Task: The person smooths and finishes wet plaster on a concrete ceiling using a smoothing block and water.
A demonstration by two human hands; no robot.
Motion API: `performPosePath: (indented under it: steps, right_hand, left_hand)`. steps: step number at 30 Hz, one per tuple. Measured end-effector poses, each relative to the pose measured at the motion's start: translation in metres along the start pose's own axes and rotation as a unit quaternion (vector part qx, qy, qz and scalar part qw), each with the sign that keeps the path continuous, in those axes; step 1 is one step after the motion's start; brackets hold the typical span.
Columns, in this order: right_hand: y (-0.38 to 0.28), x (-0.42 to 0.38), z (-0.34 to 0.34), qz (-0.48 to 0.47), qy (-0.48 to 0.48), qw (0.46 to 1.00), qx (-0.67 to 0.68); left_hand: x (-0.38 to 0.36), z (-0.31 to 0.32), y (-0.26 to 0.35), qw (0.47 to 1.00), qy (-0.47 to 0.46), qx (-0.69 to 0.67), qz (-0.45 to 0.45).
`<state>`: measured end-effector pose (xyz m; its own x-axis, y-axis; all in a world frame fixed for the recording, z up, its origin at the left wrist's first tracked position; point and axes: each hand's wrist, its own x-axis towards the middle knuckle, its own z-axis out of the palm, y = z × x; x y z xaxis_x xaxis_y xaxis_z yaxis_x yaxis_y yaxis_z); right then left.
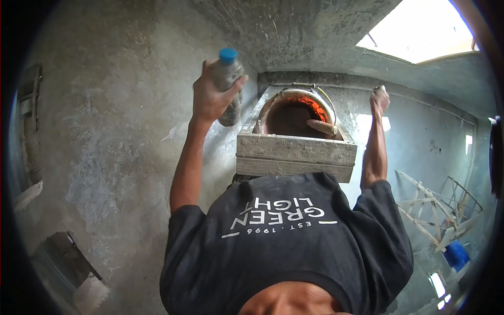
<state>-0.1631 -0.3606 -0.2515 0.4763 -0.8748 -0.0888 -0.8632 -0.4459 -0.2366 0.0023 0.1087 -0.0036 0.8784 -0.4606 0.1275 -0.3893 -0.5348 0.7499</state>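
Note:
My left hand (211,94) is wrapped round a plastic bottle (230,113) with a blue cap, held tilted with the cap up. Its lower part looks grey and dirty. My right hand (380,100) is raised on the other side, fingers closed, with a small pale thing showing at the top that I cannot make out. Between my arms stands a wooden box (296,149) caked in grey. A round pale rim (270,105) sits in it, dark inside with an orange-red patch (313,106). A flat, pale, rounded piece (322,126) lies at its right front edge.
Grey plastered walls (115,131) surround the place, with a bright opening (420,26) at the upper right. At the right are a frame of wooden sticks (433,202) and a blue object (456,255). A dark sheet-like object (63,265) is at the lower left.

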Motion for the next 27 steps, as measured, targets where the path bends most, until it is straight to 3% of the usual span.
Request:
performPosePath:
  steps: [1, 3, 5, 7, 11, 13, 14, 16, 17, 18, 19, 21, 25, 27]
  right_hand:
    - [0.030, -0.005, 0.006, -0.016, -0.001, 0.996, 0.084]
    - [0.058, -0.033, 0.010, 0.045, -0.014, 0.981, 0.187]
    - [0.041, -0.060, -0.014, 0.007, -0.076, 0.990, 0.120]
    - [0.021, -0.077, -0.031, 0.009, -0.197, 0.948, 0.251]
    - [-0.065, -0.114, -0.077, -0.100, -0.320, 0.857, 0.391]
    - [-0.107, -0.126, -0.089, -0.202, -0.395, 0.833, 0.330]
    - [-0.132, -0.136, -0.093, -0.228, -0.441, 0.794, 0.350]
    - [-0.160, -0.162, -0.074, -0.190, -0.505, 0.789, 0.294]
    - [-0.172, -0.171, -0.060, -0.217, -0.532, 0.799, 0.176]
    - [-0.169, -0.181, -0.037, -0.274, -0.513, 0.790, 0.195]
    - [-0.163, -0.189, -0.012, -0.272, -0.519, 0.788, 0.188]
    - [-0.151, -0.206, 0.030, -0.360, -0.517, 0.767, 0.117]
    - [-0.126, -0.230, 0.074, -0.436, -0.491, 0.753, 0.046]
    - [-0.088, -0.240, 0.123, -0.521, -0.419, 0.740, -0.081]
  left_hand:
    - [-0.005, -0.001, -0.005, 0.998, 0.064, 0.009, 0.014]
    - [-0.027, 0.001, -0.026, 0.989, 0.121, -0.081, -0.031]
    - [-0.048, 0.005, -0.043, 0.976, 0.196, -0.061, -0.076]
    - [-0.069, 0.007, -0.068, 0.971, 0.218, -0.038, -0.088]
    - [-0.098, 0.010, -0.094, 0.954, 0.263, 0.013, -0.142]
    - [-0.107, 0.012, -0.106, 0.949, 0.260, 0.002, -0.175]
    - [-0.110, 0.013, -0.112, 0.949, 0.263, 0.013, -0.174]
    - [-0.115, 0.015, -0.125, 0.949, 0.261, 0.020, -0.178]
    - [-0.117, 0.015, -0.131, 0.947, 0.261, 0.028, -0.185]
    - [-0.119, 0.016, -0.137, 0.945, 0.261, 0.037, -0.192]
    - [-0.119, 0.018, -0.140, 0.944, 0.260, 0.036, -0.201]
    - [-0.120, 0.018, -0.145, 0.942, 0.266, 0.056, -0.196]
    - [-0.124, 0.018, -0.155, 0.941, 0.267, 0.063, -0.197]
    - [-0.122, 0.021, -0.155, 0.941, 0.274, 0.080, -0.179]
